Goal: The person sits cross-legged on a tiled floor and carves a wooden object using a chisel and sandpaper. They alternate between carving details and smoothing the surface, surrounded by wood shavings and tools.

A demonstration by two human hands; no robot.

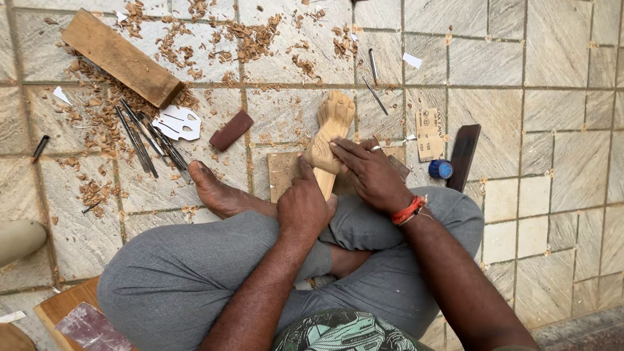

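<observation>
At the centre of the frame the left hand (303,207) grips the lower end of the pale carved wooden figure (328,140), fingers wrapped fully round it. The right hand (369,172) lies over its middle, fingers pressed flat; whether they pinch anything is hidden. Judging by this, steady work wants the figure braced on the small wooden board (281,170), with short controlled strokes.

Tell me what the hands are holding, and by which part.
Both hold the wooden carving. The left hand grips its lower end; the right hand lies over its middle, fingers pressed on the wood.
</observation>
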